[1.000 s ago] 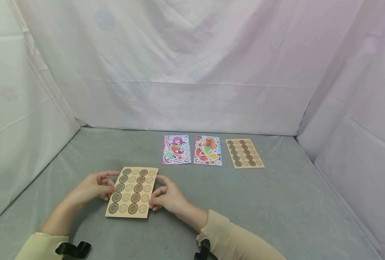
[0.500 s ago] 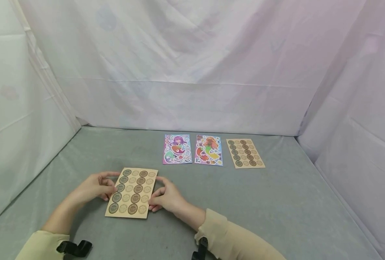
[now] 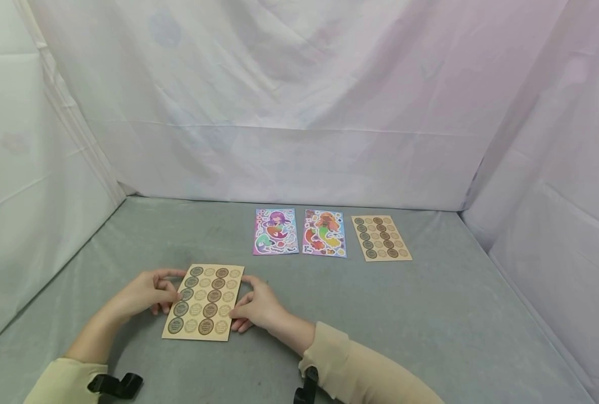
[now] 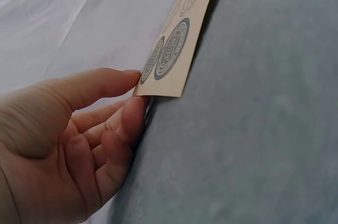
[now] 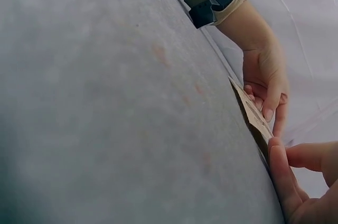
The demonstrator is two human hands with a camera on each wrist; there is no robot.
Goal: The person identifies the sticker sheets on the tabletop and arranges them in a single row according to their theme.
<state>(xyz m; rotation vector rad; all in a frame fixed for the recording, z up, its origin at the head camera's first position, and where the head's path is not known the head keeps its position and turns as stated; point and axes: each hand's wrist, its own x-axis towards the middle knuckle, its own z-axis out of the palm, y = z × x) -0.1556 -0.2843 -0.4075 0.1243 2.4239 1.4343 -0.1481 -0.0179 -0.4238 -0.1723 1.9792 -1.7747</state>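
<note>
A tan sticker sheet (image 3: 203, 303) with rows of round seal stickers lies between both hands at the front left of the table. My left hand (image 3: 147, 294) pinches its left edge, thumb on top and fingers curled beneath, as the left wrist view shows at the sheet's corner (image 4: 174, 84). On the opposite edge my right hand (image 3: 259, 306) pinches the sheet between thumb and fingers. Seen from the right wrist, the sheet (image 5: 251, 110) is nearly edge-on, low over the grey cloth, with a dark shadow along its underside.
Toward the back of the grey table (image 3: 430, 314) lie a purple mermaid sticker sheet (image 3: 276, 232), a blue mermaid sticker sheet (image 3: 324, 233) and another tan seal sticker sheet (image 3: 382, 238), side by side. White cloth walls (image 3: 299, 163) enclose the back and sides.
Both hands and the held sticker sheet have shifted very slightly toward the front of the table. The grips stay the same, and the three sheets at the back have not moved.
</note>
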